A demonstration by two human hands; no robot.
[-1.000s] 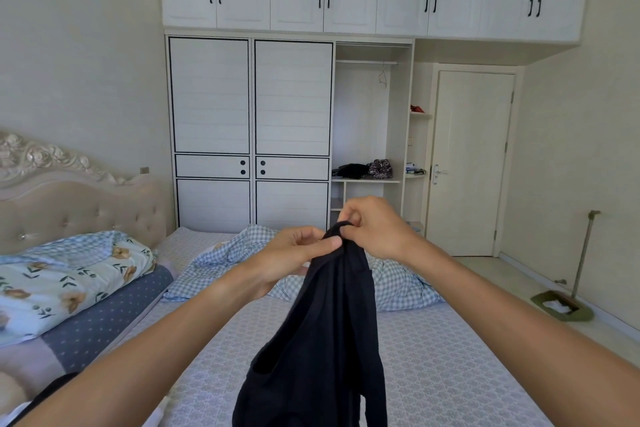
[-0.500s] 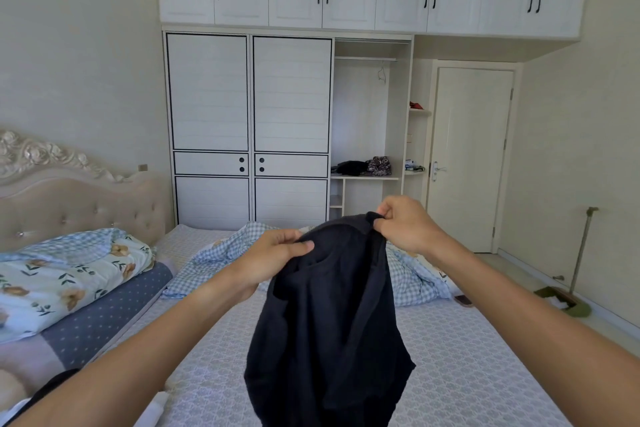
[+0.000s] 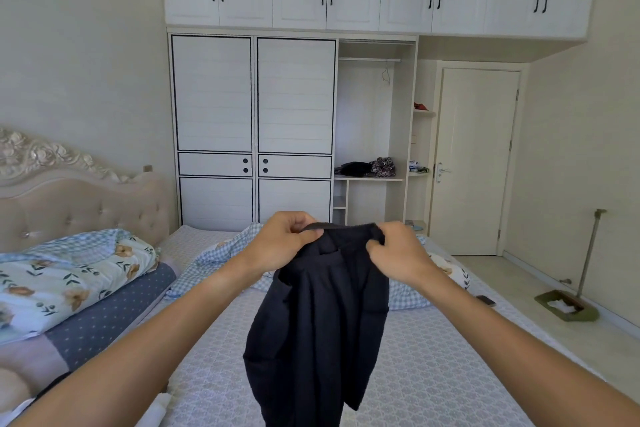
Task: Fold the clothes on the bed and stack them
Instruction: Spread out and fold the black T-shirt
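While the dark navy fabric garment [image 3: 318, 319] hangs unfolded in mid-air over the bed [image 3: 433, 374], the task looks to be at an early stage: no folded stack shows anywhere on the patterned grey mattress cover, so the folding and stacking are, by my judgement, all left to do.

From the head view, the only one given, the garment sits at the centre of the frame, its upper edge lifted and its body drooping toward six o'clock. The left hand [image 3: 282, 243] pinches that upper edge at about eleven o'clock of the cloth, fingers curled over the hem. The right hand [image 3: 398, 253] grips the same edge at about one o'clock, fingers bunched into the fabric. Both forearms reach forward from the lower corners of the frame, the hands near each other with a short span of hem stretched between them.

Behind the garment, toward twelve o'clock, a crumpled blue-and-white checked cloth [image 3: 214, 253] lies on the bed; whether it is clothing or bedding I cannot tell. At nine o'clock a floral quilt [image 3: 69, 274] rests against the padded headboard.
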